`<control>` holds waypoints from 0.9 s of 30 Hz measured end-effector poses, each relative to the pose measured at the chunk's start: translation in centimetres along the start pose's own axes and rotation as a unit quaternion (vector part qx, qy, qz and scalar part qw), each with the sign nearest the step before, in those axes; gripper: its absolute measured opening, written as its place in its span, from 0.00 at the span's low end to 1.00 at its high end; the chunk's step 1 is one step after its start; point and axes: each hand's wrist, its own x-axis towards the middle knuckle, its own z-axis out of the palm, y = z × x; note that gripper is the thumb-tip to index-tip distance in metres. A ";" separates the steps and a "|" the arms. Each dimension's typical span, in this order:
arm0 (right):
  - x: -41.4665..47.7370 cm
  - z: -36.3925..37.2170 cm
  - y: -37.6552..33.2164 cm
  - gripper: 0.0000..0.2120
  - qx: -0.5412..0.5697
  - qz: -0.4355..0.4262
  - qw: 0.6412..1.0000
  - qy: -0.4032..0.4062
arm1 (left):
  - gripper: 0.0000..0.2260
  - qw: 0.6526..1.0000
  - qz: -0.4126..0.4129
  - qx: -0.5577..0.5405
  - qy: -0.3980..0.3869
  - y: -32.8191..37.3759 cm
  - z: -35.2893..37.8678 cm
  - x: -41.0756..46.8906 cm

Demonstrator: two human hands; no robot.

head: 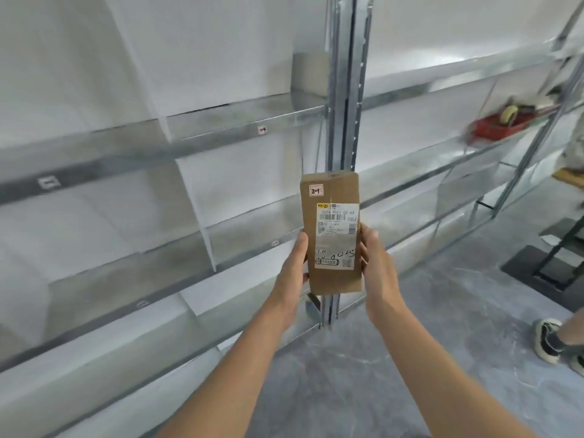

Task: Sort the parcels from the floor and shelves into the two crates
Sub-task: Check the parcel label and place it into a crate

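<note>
Two hands grip (flat, cardboard) parcel (330,235).

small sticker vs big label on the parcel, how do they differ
The small sticker sits near the top left corner of the parcel; the big label covers its middle and right side. The small sticker carries only handwritten characters; the big label has printed text and barcodes plus handwriting low down. Both are pale, and stuck to the same brown face, held by the left hand and right hand.
</note>
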 end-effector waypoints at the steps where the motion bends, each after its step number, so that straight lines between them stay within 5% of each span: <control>1: -1.0 1.9 -0.5 0.21 -0.002 -0.006 1.000 -0.017 | 0.21 1.000 0.004 0.000 0.014 0.6 -1.9 -1.1; 16: -15.4 26.7 -2.1 0.24 -0.008 -0.011 0.961 -0.275 | 0.21 0.963 0.046 -0.013 0.264 4.5 -25.6 -19.4; 27: -25.1 38.9 -0.2 0.23 -0.045 0.008 0.865 -0.499 | 0.23 0.860 0.035 -0.044 0.507 3.0 -32.4 -30.6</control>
